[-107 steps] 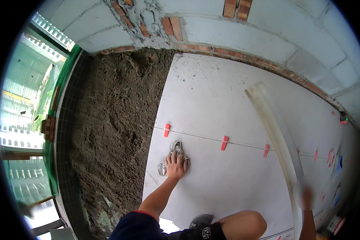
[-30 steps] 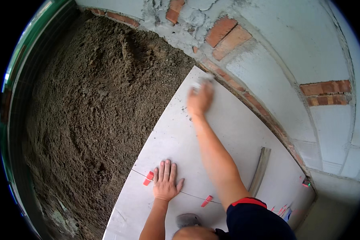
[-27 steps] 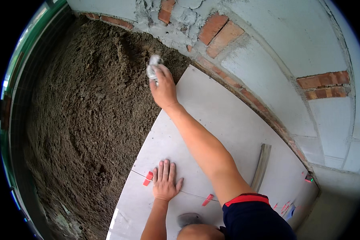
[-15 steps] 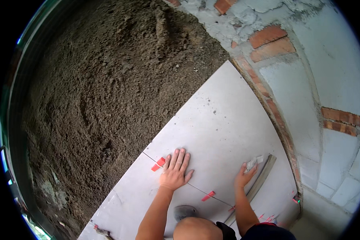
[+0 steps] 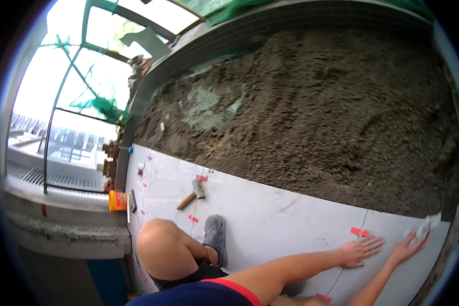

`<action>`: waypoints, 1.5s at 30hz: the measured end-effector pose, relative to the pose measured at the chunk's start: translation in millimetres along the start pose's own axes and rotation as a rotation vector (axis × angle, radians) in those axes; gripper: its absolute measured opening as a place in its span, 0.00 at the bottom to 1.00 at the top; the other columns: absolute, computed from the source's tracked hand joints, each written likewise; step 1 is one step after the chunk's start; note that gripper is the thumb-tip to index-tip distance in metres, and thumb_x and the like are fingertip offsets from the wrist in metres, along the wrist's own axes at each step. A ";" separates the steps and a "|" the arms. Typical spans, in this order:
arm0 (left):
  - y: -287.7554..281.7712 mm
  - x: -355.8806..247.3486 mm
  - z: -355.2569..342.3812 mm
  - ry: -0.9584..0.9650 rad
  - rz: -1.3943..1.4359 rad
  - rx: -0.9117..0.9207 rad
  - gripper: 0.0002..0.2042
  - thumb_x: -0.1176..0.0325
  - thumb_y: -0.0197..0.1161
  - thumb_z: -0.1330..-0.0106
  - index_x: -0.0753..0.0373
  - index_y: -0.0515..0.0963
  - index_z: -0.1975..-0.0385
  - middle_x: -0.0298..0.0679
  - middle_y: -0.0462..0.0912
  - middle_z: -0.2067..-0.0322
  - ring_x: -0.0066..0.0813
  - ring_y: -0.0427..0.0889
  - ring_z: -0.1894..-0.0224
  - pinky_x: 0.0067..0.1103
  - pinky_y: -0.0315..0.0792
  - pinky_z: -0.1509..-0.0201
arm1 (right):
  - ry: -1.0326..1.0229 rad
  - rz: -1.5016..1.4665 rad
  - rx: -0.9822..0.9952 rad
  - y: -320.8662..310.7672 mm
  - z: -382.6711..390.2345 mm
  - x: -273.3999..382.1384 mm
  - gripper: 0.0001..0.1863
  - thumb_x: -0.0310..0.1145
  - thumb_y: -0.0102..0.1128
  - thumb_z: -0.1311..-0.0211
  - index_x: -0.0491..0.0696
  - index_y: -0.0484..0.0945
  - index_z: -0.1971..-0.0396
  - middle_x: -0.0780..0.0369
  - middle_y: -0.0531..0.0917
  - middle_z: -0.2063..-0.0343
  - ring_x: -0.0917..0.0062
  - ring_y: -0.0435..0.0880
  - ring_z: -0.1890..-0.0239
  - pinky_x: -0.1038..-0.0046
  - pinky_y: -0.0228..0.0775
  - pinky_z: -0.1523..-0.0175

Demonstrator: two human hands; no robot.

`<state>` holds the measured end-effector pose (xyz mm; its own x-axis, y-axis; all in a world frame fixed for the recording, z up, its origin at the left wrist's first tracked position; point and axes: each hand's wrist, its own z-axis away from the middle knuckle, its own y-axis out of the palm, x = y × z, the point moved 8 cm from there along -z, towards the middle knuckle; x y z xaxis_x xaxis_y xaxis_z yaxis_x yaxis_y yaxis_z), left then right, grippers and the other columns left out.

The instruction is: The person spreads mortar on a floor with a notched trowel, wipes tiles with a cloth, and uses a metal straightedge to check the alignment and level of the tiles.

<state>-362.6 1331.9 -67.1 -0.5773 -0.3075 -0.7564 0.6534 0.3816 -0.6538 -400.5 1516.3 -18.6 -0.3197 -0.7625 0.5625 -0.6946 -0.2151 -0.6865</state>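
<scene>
My left hand lies flat on the pale floor tiles, fingers spread, close to a red tile-levelling wedge on the joint. To its right, my right hand has its fingers round a crumpled whitish, partly see-through piece, like a wrapper or wipe. That piece is over the tile near its far right corner; whether it touches the surface I cannot tell. Beyond the tile edge spreads rough, damp grey-brown mortar.
A mallet with a wooden handle lies on the tiles at left, near more red wedges. My shoe rests on the tiles. An orange bucket stands by the window opening, with green netting beyond.
The view has swung left, bringing the window side, mallet and bucket into sight. My right hand has moved with the crumpled piece toward the mortar-side edge; my left hand stays flat beside the wedge.
</scene>
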 end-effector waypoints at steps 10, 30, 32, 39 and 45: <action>-245.0 83.7 255.2 -0.371 -0.418 0.275 0.09 0.65 0.61 0.41 0.60 0.75 0.64 0.40 0.77 0.64 0.41 0.79 0.57 0.37 0.74 0.55 | 0.185 0.814 0.117 -140.6 87.4 -86.2 0.28 0.51 0.48 0.33 0.43 0.75 0.46 0.51 0.76 0.46 0.62 0.74 0.44 0.60 0.67 0.43; -260.1 157.2 956.5 -2.036 -0.067 -0.692 0.27 0.57 0.62 0.39 0.71 0.68 0.48 0.61 0.71 0.46 0.55 0.73 0.45 0.37 0.71 0.42 | -0.765 -0.011 0.688 -31.1 -3.4 501.3 0.14 0.35 0.50 0.29 0.41 0.76 0.55 0.57 0.78 0.64 0.70 0.77 0.61 0.70 0.69 0.54; -263.4 181.0 963.6 -2.092 -0.043 -0.792 0.32 0.48 0.60 0.37 0.70 0.66 0.44 0.58 0.65 0.40 0.53 0.68 0.39 0.38 0.65 0.37 | -0.779 0.107 0.751 -12.4 20.3 537.2 0.10 0.30 0.53 0.32 0.39 0.76 0.58 0.55 0.76 0.63 0.65 0.77 0.59 0.69 0.69 0.54; -310.9 274.1 1004.7 -2.220 -0.342 -1.222 0.40 0.43 0.46 0.32 0.75 0.51 0.33 0.57 0.47 0.30 0.52 0.41 0.27 0.39 0.37 0.25 | -0.925 0.154 1.029 111.1 128.1 682.5 0.09 0.25 0.57 0.41 0.40 0.75 0.61 0.55 0.75 0.66 0.62 0.76 0.62 0.68 0.69 0.55; -383.7 320.0 1050.3 -2.196 -0.389 -1.362 0.39 0.45 0.45 0.31 0.74 0.51 0.33 0.54 0.47 0.29 0.46 0.40 0.26 0.37 0.34 0.25 | -1.143 0.067 1.233 260.2 295.5 860.0 0.12 0.30 0.59 0.40 0.40 0.76 0.58 0.52 0.80 0.65 0.60 0.80 0.62 0.65 0.72 0.55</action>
<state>-283.8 171.6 -78.6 0.9688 -0.1029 -0.2254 -0.2335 -0.0752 -0.9694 -665.8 624.3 150.3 0.6575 -0.6913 0.2997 0.3608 -0.0603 -0.9307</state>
